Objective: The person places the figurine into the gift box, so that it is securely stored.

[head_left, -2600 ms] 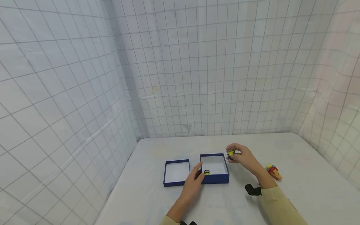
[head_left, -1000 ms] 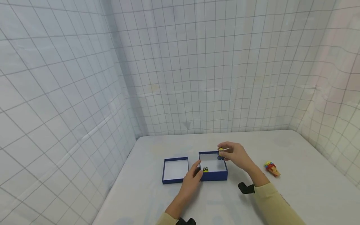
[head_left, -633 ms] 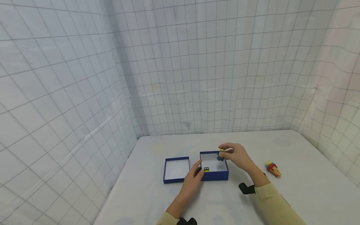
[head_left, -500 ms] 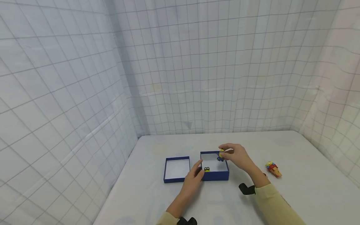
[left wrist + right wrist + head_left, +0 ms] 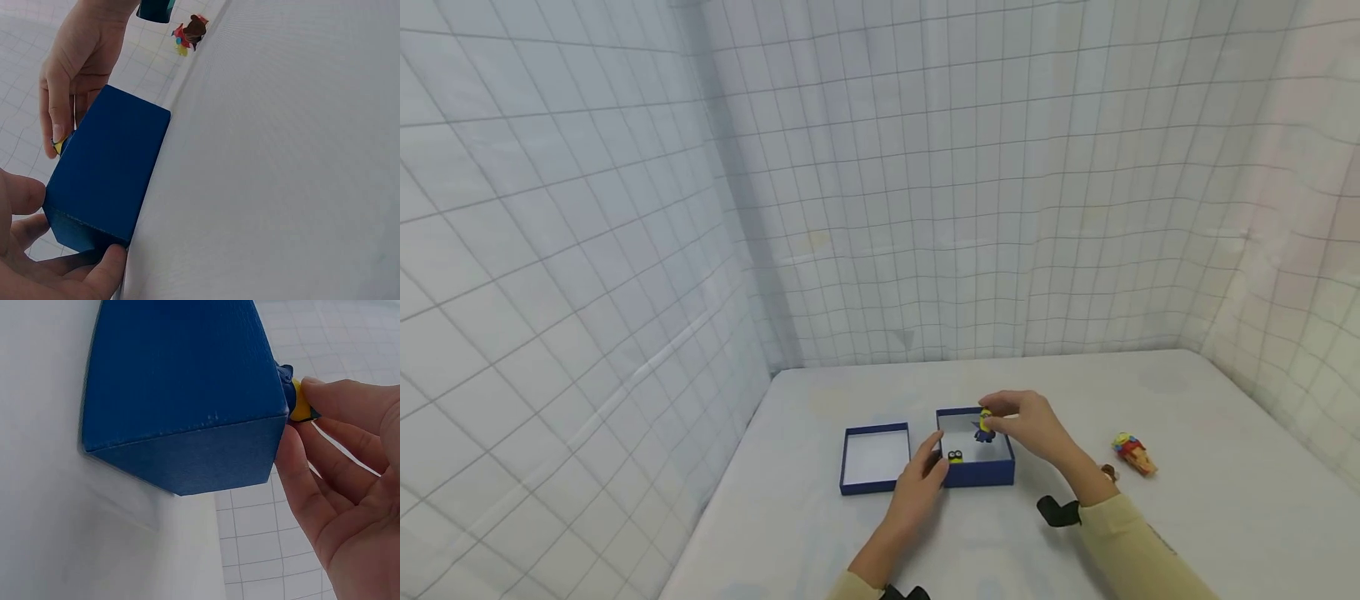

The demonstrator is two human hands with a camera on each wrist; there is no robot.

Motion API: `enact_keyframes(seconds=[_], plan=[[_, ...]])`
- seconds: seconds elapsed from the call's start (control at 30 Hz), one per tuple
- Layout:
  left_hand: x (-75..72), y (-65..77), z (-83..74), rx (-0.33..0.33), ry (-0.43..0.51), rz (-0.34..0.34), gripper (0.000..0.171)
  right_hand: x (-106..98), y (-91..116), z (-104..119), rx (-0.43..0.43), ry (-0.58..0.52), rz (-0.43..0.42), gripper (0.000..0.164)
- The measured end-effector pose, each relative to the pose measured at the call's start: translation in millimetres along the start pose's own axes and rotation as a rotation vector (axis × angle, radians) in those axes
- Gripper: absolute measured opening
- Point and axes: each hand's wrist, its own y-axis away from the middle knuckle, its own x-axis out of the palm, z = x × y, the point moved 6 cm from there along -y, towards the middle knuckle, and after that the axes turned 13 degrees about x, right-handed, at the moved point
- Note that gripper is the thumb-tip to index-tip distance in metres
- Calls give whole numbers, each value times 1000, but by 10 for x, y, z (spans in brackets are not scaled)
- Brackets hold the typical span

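Observation:
My right hand [image 5: 1028,423] pinches a small yellow and blue toy figure [image 5: 984,426] between thumb and fingers. The figure hangs over the right part of an uncovered dark blue box [image 5: 977,475] with a pale inside; whether its feet touch the bottom I cannot tell. In the right wrist view the figure [image 5: 301,400] shows partly past the box's rim. My left hand [image 5: 917,492] holds the box's left end, thumb and fingers round its corner in the left wrist view. Inside the box at the front left sits another yellow toy figure [image 5: 955,457] with big eyes, mostly hidden by the front wall.
A shallow blue-edged lid [image 5: 874,485] lies inside up, left of the box. On the right lies a toy with red, yellow and orange parts [image 5: 1135,454]. Beside the right wrist a small brown thing [image 5: 1108,472] is partly hidden. White gridded curtains surround the table.
My right hand has carried the toy figure leftwards, from the box's right edge to over its inside. My left hand stays at the box's left end.

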Motion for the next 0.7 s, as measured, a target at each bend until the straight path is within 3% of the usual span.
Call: enact_keyframes(seconds=[0.7], plan=[[2,7,9,5,18,10,49,201,-9,49,-23,98,34,31]])
